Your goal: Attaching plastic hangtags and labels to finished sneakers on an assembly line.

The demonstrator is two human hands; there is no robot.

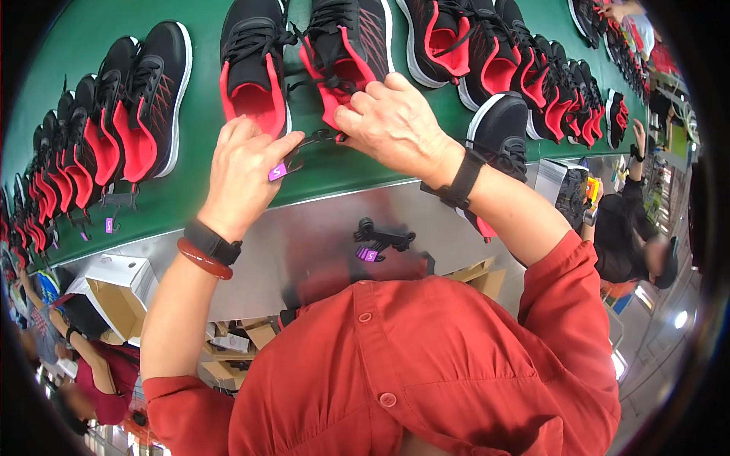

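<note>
Two black sneakers with red linings and white soles stand side by side before me, the left sneaker (252,72) and the right sneaker (346,57), toes pointing away. A black plastic shoe hanger (315,138) with a purple tag (277,172) spans the gap between their heels. My left hand (242,171) is closed at the left sneaker's heel, its thumb against the hanger. My right hand (395,125) pinches the heel collar of the right sneaker, close to the hanger's other end. The fingertips of both hands are partly hidden.
Rows of similar sneakers line the green table (205,144) on both sides. A single sneaker (498,133) lies by my right forearm. Another tagged hanger (382,237) rests on the metal ledge (327,220). Open cardboard boxes (122,292) stand at the left; co-workers are at both sides.
</note>
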